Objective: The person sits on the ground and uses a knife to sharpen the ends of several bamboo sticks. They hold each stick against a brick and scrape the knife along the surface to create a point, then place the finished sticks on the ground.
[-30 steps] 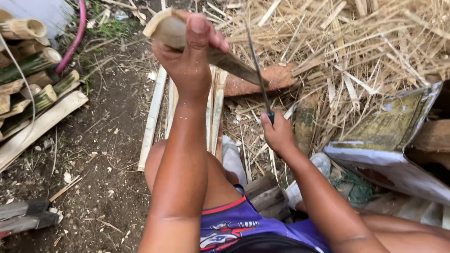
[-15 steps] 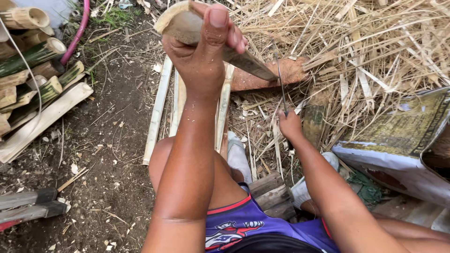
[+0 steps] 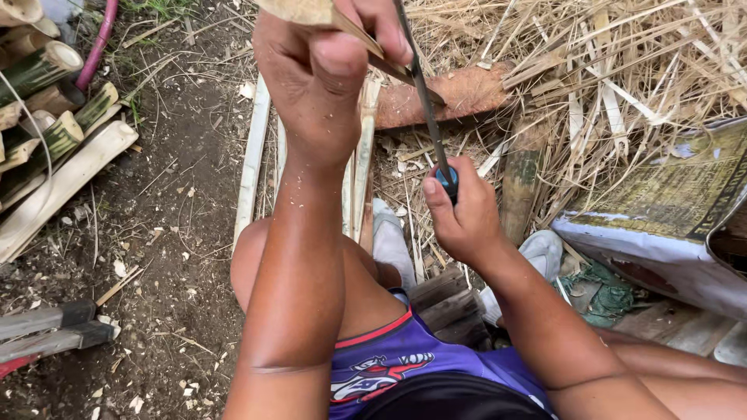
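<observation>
My left hand (image 3: pixel 319 70) is raised close to the camera and is closed around a piece of pale split bamboo (image 3: pixel 299 9) at the top edge of the head view. My right hand (image 3: pixel 459 214) grips the blue handle of a long thin blade (image 3: pixel 420 85). The blade runs up from that hand to the bamboo piece at my left hand's fingers. Where the blade's tip ends is hidden behind my left hand. Below, my bare knees and purple shorts (image 3: pixel 389 362) show.
Split bamboo strips (image 3: pixel 253 159) lie on the dirt ahead of my knees. Cut green bamboo sections (image 3: pixel 47 117) are stacked at the left. A heap of dry shavings (image 3: pixel 607 62) fills the upper right, and a printed sack (image 3: pixel 661 210) lies at the right.
Both hands have come up and nearer to the camera. The right hand rose with the blade toward the bamboo piece, which now sits at the top edge.
</observation>
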